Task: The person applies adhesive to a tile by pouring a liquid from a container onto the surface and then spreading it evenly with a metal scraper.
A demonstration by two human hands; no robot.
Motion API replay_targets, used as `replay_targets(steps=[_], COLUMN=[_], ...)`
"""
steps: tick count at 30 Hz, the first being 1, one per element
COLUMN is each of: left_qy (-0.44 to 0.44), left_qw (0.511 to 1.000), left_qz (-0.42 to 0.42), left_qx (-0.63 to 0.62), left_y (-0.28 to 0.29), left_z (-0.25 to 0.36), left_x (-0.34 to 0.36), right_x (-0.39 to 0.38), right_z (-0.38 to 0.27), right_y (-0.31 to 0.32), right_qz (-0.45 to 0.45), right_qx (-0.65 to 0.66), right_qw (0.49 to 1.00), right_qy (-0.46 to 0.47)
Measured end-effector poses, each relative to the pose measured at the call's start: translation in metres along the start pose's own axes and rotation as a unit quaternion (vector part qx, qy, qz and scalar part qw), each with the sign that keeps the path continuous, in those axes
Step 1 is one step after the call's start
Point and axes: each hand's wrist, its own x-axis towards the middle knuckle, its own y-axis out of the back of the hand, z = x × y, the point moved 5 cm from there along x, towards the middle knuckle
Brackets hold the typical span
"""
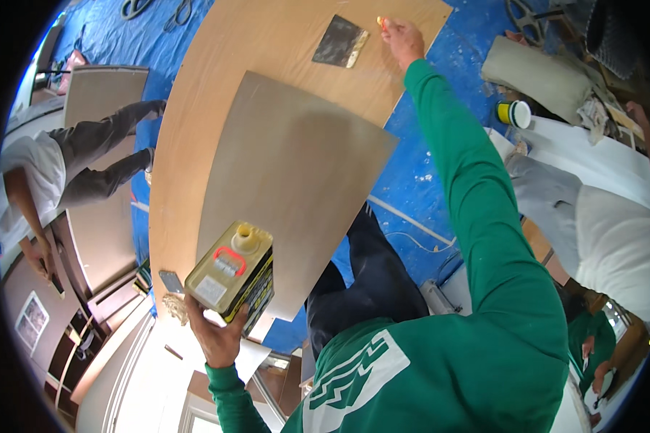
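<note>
My left hand (217, 335) grips a rectangular metal can (211, 278) by its lower sides. A red handle and an uncapped, yellow-stained spout show on the can's top. Beneath and beyond it, a large grey-brown sheet (289, 173) lies on a wooden board (188, 173). Stretched out to the far right, my right hand (404, 42) pinches a small orange-and-pale piece, perhaps a cap (382, 24), between its fingertips. Just left of that hand, a dark square plate with a crusted pale edge (337, 43) rests on the board.
Blue sheeting (412, 187) covers the floor. A small dark block (170, 281) and a crumpled beige wad (175, 307) sit by the board's near-left edge. A white tub (516, 114) stands at right. People (43, 166) are on both sides.
</note>
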Motion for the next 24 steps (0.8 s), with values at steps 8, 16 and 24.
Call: replay_targets(steps=[8,16,24], left_qy=[-0.034,-0.071,-0.134], left_qw=[0.995,0.988,0.971], left_qz=[0.000,-0.038,-0.051], left_qx=[0.091,0.132,0.194], left_y=[-0.018,-0.030,-0.037], left_z=[0.059,0.100,0.124], left_x=[0.055,0.099,0.120], right_x=[-0.122,-0.107,-0.104], right_z=[-0.061,-0.075,-0.079], right_y=[-0.052,-0.089,-0.082], right_qz=[0.000,0.029,-0.007], right_qx=[-0.378,-0.439,-0.392], right_qw=[0.923,0.882,0.887], right_qy=[-0.074,-0.168,-0.244])
